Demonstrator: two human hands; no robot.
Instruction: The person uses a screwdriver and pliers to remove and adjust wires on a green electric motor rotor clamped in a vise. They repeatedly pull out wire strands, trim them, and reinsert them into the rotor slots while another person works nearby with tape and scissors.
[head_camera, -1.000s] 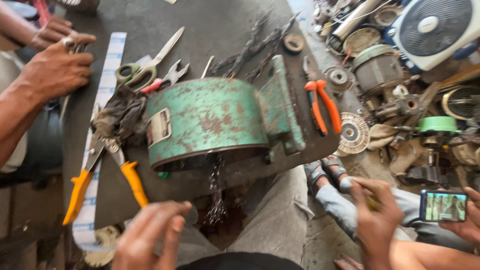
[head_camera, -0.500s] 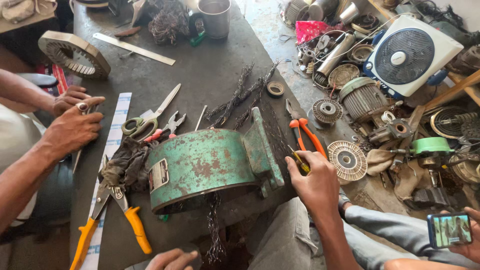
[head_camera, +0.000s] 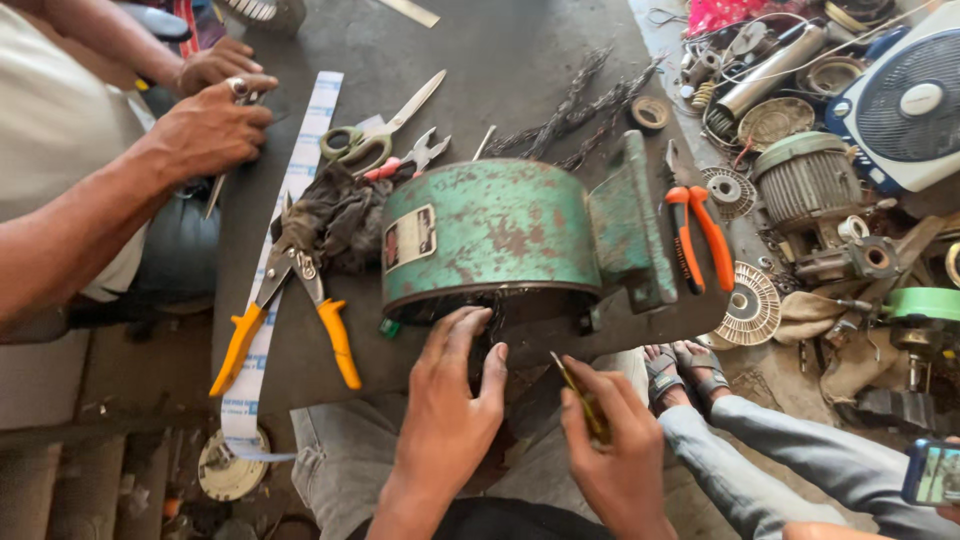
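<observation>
A rusty green motor housing (head_camera: 500, 235) lies on its side on the dark workbench (head_camera: 480, 60), open end toward me. My left hand (head_camera: 450, 400) rests with spread fingers against the lower rim of that opening, holding nothing. My right hand (head_camera: 610, 440) is closed on a thin yellowish tool (head_camera: 578, 395), its tip pointing up toward the housing's rim. Dark wire hangs from the opening between my hands.
Yellow-handled snips (head_camera: 290, 300), green-handled scissors (head_camera: 375, 130), orange-handled pliers (head_camera: 700, 235) and a dark rag (head_camera: 335, 215) lie around the housing. Another person's hands (head_camera: 205, 125) work at the left. Motor parts and a fan (head_camera: 905, 100) litter the floor; sandalled feet (head_camera: 685, 370) at right.
My right hand has come back from the orange-handled pliers to the housing's open end, holding the thin tool. My left hand has risen onto the rim. The view has shifted closer.
</observation>
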